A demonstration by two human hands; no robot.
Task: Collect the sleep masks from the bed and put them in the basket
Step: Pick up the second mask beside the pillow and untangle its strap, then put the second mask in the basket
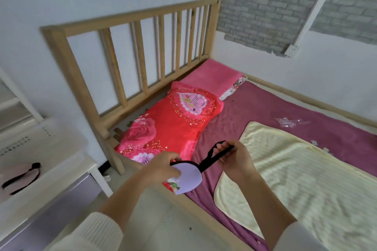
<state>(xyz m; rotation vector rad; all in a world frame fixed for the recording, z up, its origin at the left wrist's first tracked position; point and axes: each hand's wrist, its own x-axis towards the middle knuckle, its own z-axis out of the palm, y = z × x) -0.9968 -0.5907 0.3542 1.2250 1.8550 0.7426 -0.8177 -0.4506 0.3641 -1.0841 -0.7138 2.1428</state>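
Note:
A lilac sleep mask [188, 178] with a black edge hangs over the near left edge of the bed [265, 108]. My left hand [163, 166] pinches its padded part. My right hand [234, 158] holds its black elastic strap [212, 158], stretched out to the right. The white basket [40, 149] stands at the far left on a white stand, and a pink sleep mask with a black strap [20, 177] lies inside it. No other mask shows on the bed.
A red floral pillow [169, 126] and a pink pillow [212, 75] lie by the wooden headboard [132, 47]. A pale yellow blanket [306, 179] covers the near right of the purple sheet. Clear plastic wrappers [289, 122] lie further right.

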